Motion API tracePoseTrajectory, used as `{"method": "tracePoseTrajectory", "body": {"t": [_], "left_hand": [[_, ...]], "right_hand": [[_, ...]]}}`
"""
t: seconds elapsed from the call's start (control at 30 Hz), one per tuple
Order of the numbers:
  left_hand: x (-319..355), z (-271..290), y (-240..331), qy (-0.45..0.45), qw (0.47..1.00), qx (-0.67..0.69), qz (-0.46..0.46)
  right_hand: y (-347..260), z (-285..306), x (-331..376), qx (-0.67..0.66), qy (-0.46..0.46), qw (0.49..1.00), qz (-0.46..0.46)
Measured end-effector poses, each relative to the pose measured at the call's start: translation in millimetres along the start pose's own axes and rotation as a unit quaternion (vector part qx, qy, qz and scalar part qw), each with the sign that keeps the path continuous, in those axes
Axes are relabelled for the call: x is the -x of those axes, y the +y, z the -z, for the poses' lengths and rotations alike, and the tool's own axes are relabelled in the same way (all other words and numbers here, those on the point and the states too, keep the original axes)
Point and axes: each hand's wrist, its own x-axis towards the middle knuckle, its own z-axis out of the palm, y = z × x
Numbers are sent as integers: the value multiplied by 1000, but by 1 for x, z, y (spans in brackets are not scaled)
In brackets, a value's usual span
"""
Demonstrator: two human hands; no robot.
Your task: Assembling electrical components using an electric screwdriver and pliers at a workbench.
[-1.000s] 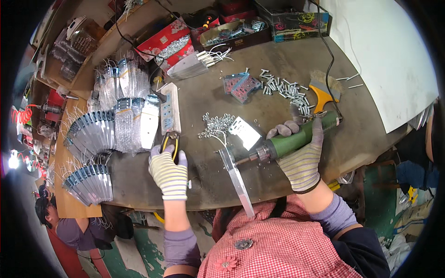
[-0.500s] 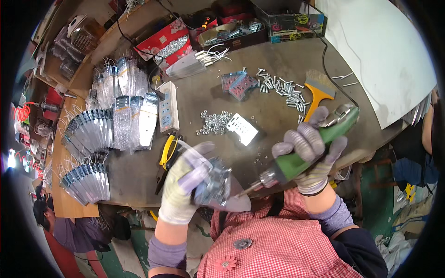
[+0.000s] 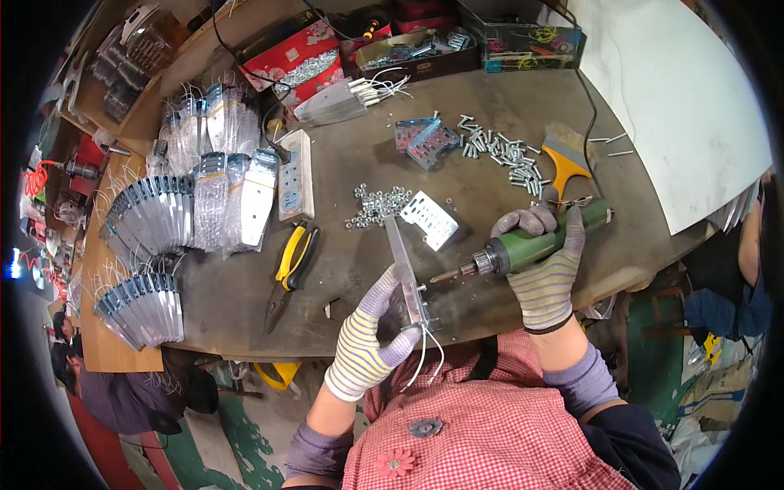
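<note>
My left hand (image 3: 369, 336), in a striped glove, pinches a flat metal plate assembly (image 3: 398, 257) seen nearly edge-on. Bolts stick out of its side, and two white wires (image 3: 424, 359) hang from its near end. My right hand (image 3: 543, 286) is wrapped round a green electric screwdriver (image 3: 524, 249). Its bit (image 3: 447, 276) points left toward the bolts, apart from them. Just beyond the plate lie a pile of nuts (image 3: 377, 206) and a white perforated bracket (image 3: 430, 219).
Yellow-handled pliers (image 3: 291, 265) lie left of my left hand, near a power strip (image 3: 296, 175). Farther off are loose bolts (image 3: 506, 155), perforated metal pieces (image 3: 426, 141) and a yellow brush (image 3: 567, 167). Finished-looking wired plates (image 3: 147, 216) fan out at left. Parts boxes (image 3: 420, 53) line the back.
The plate assembly has turned from a blurred tilt to edge-on, its wires now toward me. The screwdriver has swung more level, its bit moving away from me. Both hands have shifted.
</note>
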Motion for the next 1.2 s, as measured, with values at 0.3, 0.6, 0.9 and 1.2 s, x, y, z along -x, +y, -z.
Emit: {"method": "tracePoseTrajectory", "body": {"t": [0.3, 0.6, 0.9, 1.2], "left_hand": [[-1, 0, -2, 3, 999, -38, 7], [-2, -1, -3, 16, 999, -44, -11], [-7, 1, 3, 11, 994, -96, -43], [-6, -4, 10, 26, 990, -127, -61]], "right_hand": [[-1, 3, 0, -4, 2, 1000, -21], [3, 3, 1, -6, 20, 1000, -6], [4, 3, 3, 11, 18, 1000, -13], [4, 7, 6, 9, 8, 1000, -19]]}}
